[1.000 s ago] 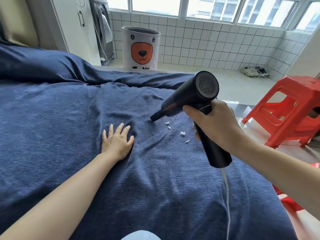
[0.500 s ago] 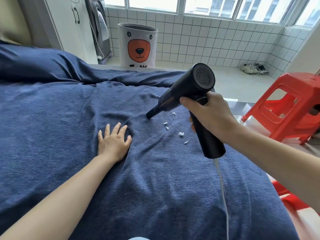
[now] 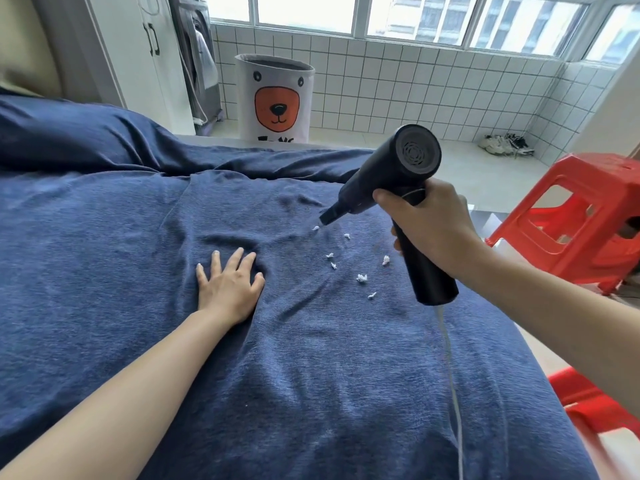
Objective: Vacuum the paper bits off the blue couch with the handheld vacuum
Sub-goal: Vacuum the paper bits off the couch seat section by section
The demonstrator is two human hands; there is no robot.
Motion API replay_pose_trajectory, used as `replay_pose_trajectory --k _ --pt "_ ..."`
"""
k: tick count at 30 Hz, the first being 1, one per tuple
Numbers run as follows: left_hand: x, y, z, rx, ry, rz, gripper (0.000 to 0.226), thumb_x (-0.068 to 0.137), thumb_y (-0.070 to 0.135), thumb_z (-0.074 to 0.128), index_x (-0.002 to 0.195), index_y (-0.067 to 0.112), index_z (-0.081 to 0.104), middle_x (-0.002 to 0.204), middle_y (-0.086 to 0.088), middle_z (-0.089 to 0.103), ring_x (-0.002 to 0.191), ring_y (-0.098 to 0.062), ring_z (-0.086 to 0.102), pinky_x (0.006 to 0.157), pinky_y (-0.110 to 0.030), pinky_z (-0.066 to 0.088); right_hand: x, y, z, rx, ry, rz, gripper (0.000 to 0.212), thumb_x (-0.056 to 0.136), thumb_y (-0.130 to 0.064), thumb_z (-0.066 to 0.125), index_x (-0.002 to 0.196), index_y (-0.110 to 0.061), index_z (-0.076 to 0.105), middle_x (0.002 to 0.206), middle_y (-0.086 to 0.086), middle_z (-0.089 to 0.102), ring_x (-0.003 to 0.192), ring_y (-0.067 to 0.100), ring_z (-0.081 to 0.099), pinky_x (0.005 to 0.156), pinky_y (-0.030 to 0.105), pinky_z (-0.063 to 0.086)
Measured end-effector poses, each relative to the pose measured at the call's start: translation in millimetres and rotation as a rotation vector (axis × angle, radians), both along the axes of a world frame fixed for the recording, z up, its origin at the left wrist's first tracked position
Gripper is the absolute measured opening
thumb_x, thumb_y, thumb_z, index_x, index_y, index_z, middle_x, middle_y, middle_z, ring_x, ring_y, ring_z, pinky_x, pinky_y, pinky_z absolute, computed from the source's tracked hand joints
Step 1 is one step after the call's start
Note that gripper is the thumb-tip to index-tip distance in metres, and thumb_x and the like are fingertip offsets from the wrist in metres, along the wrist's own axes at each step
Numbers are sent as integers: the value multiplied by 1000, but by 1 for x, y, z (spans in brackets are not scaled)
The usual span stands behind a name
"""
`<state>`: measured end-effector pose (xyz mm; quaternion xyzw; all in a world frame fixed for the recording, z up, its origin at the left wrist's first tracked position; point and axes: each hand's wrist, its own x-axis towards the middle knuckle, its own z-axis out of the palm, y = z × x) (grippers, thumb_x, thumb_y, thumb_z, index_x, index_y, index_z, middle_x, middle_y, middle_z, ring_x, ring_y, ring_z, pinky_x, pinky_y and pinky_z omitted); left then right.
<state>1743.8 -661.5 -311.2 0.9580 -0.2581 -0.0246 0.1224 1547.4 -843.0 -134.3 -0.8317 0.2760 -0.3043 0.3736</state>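
Right hand (image 3: 431, 233) wraps cylindrical black handheld vacuum (image 3: 391, 174), tapered nozzle beside crumpled white paper bits (image 3: 362, 278); left hand (image 3: 228, 284) spread flat on fuzzy blue couch (image 3: 104, 271).

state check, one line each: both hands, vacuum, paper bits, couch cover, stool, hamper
left hand: flat on the blue couch cover, fingers spread, holding nothing
right hand: grips the handheld vacuum by its handle
handheld vacuum: lifted, nozzle angled down, tip at the farthest paper bit
paper bits: several loose on the cover, not yet picked up
blue couch cover: wrinkled near the left hand
red stool: upright beside the couch
bear hamper: upright on the floor
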Motion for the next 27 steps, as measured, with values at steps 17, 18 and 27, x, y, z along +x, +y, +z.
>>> replay_pose_trajectory --k 17,18,27 --pt "9 -12 -5 41 -24 7 56 99 49 25 152 32 19 162 10 9 149 -29 -1 117 -56 -2 1 -3 -10 49 18 79 23 87 -32 75 72 -20 62 56 2 64 44 20 63 48 31 57" --pt "8 -12 -5 46 -27 5 56 99 49 25 152 32 19 162 10 9 149 -29 -1 117 -56 -1 0 -2 -9 56 15 82 24 87 -32 75 72 -19 62 56 3 64 45 21 63 48 31 57" --pt "6 -10 -4 47 -40 3 56 99 48 25 153 32 20 162 10 10 149 -29 1 118 -55 -1 -9 5 -8 82 20 117 26 87 -32 75 70 -18 61 58 4 62 44 19 60 47 28 52"
